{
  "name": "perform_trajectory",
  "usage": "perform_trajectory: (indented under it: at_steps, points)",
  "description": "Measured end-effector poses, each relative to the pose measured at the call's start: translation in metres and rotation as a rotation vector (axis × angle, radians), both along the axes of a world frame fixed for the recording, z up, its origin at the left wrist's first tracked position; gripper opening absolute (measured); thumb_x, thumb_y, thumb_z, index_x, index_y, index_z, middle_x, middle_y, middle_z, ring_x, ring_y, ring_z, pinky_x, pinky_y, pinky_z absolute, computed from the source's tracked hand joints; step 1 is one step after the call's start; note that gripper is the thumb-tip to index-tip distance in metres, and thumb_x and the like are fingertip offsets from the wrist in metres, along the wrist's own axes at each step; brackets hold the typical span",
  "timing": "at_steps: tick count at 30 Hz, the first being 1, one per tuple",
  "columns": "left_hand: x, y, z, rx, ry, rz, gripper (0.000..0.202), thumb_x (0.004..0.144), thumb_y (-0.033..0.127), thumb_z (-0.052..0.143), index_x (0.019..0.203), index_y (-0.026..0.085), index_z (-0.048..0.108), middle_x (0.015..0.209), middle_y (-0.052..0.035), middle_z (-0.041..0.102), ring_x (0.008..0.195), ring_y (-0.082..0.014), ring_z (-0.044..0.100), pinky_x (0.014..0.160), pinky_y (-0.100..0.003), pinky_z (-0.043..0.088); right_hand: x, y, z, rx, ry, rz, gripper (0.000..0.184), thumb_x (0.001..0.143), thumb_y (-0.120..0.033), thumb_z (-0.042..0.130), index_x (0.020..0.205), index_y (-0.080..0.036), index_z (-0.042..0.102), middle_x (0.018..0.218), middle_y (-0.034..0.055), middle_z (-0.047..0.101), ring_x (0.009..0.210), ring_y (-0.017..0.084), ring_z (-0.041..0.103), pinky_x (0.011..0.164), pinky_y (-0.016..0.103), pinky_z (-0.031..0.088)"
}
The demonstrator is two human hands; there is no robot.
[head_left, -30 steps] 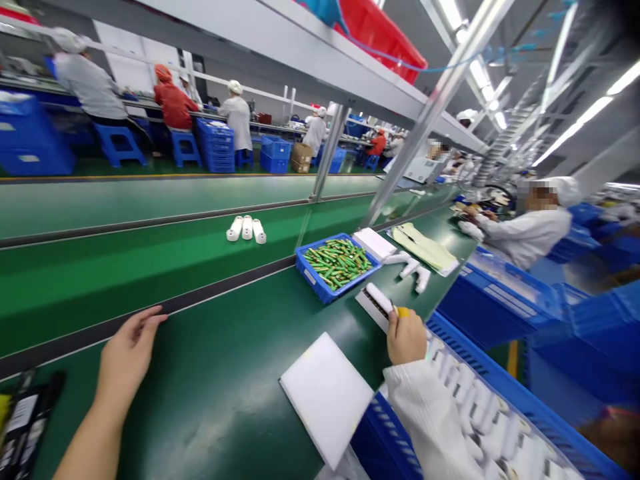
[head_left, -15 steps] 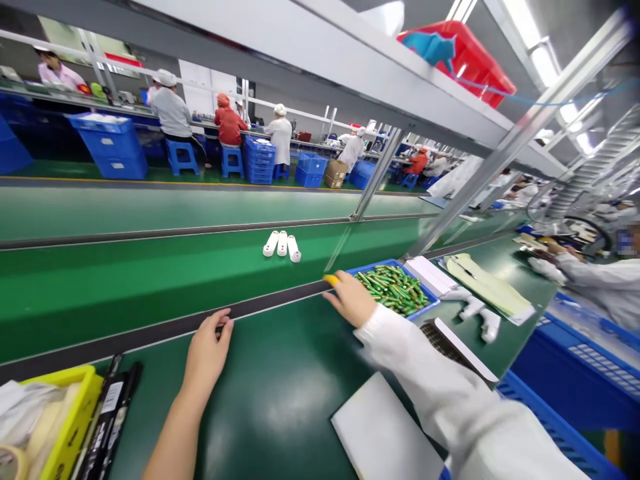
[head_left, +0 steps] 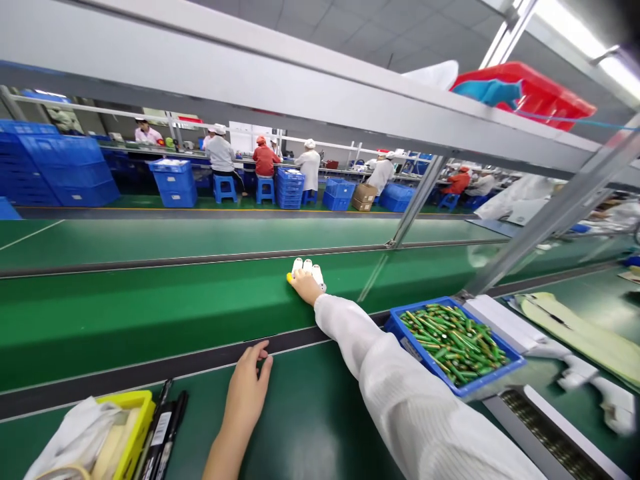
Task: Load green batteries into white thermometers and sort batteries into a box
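Three white elongated plastic pieces [head_left: 309, 264] lie side by side on the green conveyor belt [head_left: 200, 300]. My right hand [head_left: 306, 287] reaches over their near ends, with a yellow cover on one digit at their left side. Its fingertips overlap the pieces, so whether they grip them is not visible. My left hand [head_left: 249, 380] rests by the dark edge strip of the belt, holding nothing, its fingers loosely bent and the thumb apart. To the right of my right sleeve stands a blue tray [head_left: 400, 327] full of small green cylinders [head_left: 455, 340].
At lower left are a yellow bin [head_left: 143, 427] with cloth and tape, and black pens [head_left: 167, 433]. White boxes and a white gun-shaped tool [head_left: 580, 370] lie at right. A metal post [head_left: 417, 200] and overhead shelf [head_left: 300, 80] frame the belt. Several people work beyond.
My right hand has moved from beside the blue tray forward and left onto the white pieces. The camera view has turned right-to-left across the scene; my left hand keeps its pose.
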State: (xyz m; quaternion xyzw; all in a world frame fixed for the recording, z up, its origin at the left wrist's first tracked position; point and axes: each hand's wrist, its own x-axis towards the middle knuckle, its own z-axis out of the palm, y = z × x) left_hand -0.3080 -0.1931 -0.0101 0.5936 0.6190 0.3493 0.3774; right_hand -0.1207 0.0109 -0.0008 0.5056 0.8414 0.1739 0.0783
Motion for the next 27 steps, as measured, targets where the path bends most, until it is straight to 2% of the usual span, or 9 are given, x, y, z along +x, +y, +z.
perform_trajectory:
  at_steps: [3, 6, 9, 13, 17, 19, 21, 24, 27]
  points:
    - [0.0, -0.001, 0.003, 0.011, 0.021, -0.01, 0.043, 0.086, 0.042, 0.038, 0.117, 0.019, 0.056, 0.104, -0.009, 0.06, 0.095, -0.0241, 0.058, 0.082, -0.04, 0.047, 0.008, 0.0, -0.001, -0.015, -0.031, 0.053, 0.035, 0.088, -0.003, 0.037, 0.116, -0.008, 0.058, 0.106, 0.0199, 0.061, 0.099, 0.028, 0.054, 0.088, 0.048, 0.042]
    - [0.001, -0.003, 0.004, 0.027, 0.064, -0.028, 0.042, 0.087, 0.038, 0.037, 0.119, 0.018, 0.055, 0.104, -0.009, 0.06, 0.1, -0.0244, 0.056, 0.086, -0.04, 0.046, 0.016, -0.004, -0.001, -0.033, -0.042, 0.108, 0.033, 0.092, -0.009, 0.037, 0.116, -0.01, 0.059, 0.108, 0.0176, 0.06, 0.099, 0.027, 0.053, 0.088, 0.047, 0.043]
    - [0.002, -0.003, 0.003, 0.027, 0.084, -0.034, 0.042, 0.087, 0.037, 0.036, 0.119, 0.018, 0.054, 0.105, -0.009, 0.059, 0.101, -0.0241, 0.056, 0.086, -0.04, 0.045, 0.017, -0.005, -0.003, -0.042, -0.044, 0.136, 0.034, 0.095, -0.016, 0.035, 0.12, -0.011, 0.056, 0.114, 0.018, 0.058, 0.097, 0.026, 0.053, 0.081, 0.043, 0.047]
    - [0.001, -0.002, 0.001, 0.044, 0.103, -0.04, 0.039, 0.087, 0.035, 0.036, 0.116, 0.019, 0.056, 0.103, -0.0084, 0.059, 0.1, -0.0238, 0.057, 0.085, -0.038, 0.046, 0.011, -0.005, -0.002, -0.057, -0.051, 0.193, 0.037, 0.095, -0.014, 0.03, 0.127, -0.013, 0.049, 0.11, 0.0168, 0.058, 0.093, 0.025, 0.055, 0.068, 0.037, 0.05]
    - [0.0, 0.0, 0.002, 0.062, 0.113, -0.047, 0.037, 0.089, 0.033, 0.034, 0.113, 0.02, 0.058, 0.102, -0.0087, 0.06, 0.097, -0.0234, 0.058, 0.083, -0.038, 0.047, 0.006, -0.014, 0.008, -0.067, -0.054, 0.274, 0.036, 0.099, -0.022, 0.028, 0.127, -0.011, 0.046, 0.109, 0.0178, 0.057, 0.094, 0.025, 0.055, 0.068, 0.038, 0.051]
    - [0.001, -0.001, 0.002, 0.09, 0.138, -0.04, 0.038, 0.089, 0.033, 0.034, 0.116, 0.019, 0.056, 0.102, -0.0091, 0.06, 0.097, -0.0237, 0.059, 0.083, -0.039, 0.048, 0.006, -0.03, 0.017, -0.068, -0.053, 0.314, 0.036, 0.099, -0.027, 0.028, 0.128, -0.011, 0.044, 0.108, 0.0178, 0.057, 0.093, 0.025, 0.055, 0.068, 0.039, 0.052]
    - [0.003, -0.002, 0.002, 0.129, 0.159, -0.046, 0.038, 0.089, 0.032, 0.036, 0.121, 0.02, 0.053, 0.107, -0.0093, 0.06, 0.101, -0.024, 0.058, 0.083, -0.039, 0.048, 0.009, -0.058, 0.028, -0.073, -0.055, 0.351, 0.037, 0.1, -0.029, 0.028, 0.129, -0.013, 0.043, 0.105, 0.0166, 0.057, 0.092, 0.024, 0.055, 0.066, 0.038, 0.051]
    - [0.005, -0.003, 0.001, 0.168, 0.171, -0.082, 0.039, 0.089, 0.03, 0.038, 0.126, 0.021, 0.048, 0.119, -0.009, 0.056, 0.107, -0.0221, 0.057, 0.086, -0.036, 0.049, 0.02, -0.118, 0.04, -0.039, -0.057, 0.454, 0.037, 0.099, -0.03, 0.029, 0.131, -0.014, 0.042, 0.097, 0.0142, 0.059, 0.086, 0.024, 0.057, 0.062, 0.036, 0.05]
    - [0.009, -0.005, 0.004, 0.174, 0.257, -0.129, 0.04, 0.09, 0.027, 0.038, 0.128, 0.02, 0.044, 0.123, -0.01, 0.053, 0.106, -0.0205, 0.058, 0.085, -0.034, 0.05, 0.033, -0.185, 0.039, 0.03, -0.024, 0.55, 0.037, 0.099, -0.031, 0.029, 0.126, -0.012, 0.046, 0.087, 0.0128, 0.059, 0.079, 0.023, 0.057, 0.057, 0.034, 0.047]
